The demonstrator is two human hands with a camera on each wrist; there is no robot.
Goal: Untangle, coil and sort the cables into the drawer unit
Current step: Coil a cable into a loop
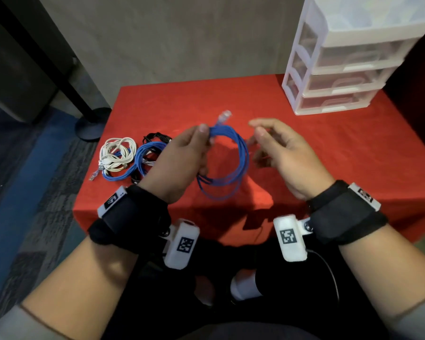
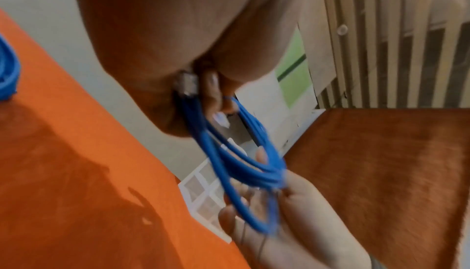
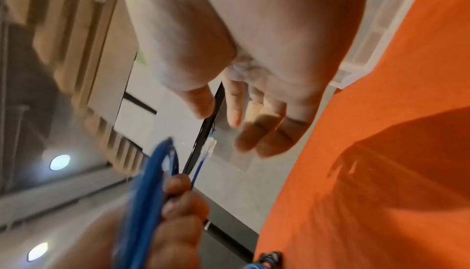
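Blue cable is coiled, pinched at the top in left hand above the red table, right hand slack-fingered beside it holding nothing; tangled pile still unsorted, drawer unit closed.

Dim indoor light, dark corners, hard shadows on red tablecloth, wrist views motion-blurred, wide-angle edge bending

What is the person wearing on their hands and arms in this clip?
The left hand and right hand are bare. Each wrist carries a wide black strap with white camera modules bearing black-and-white square markers; a thin black cable leaves the right one. Grey sleeves cover the upper forearms.
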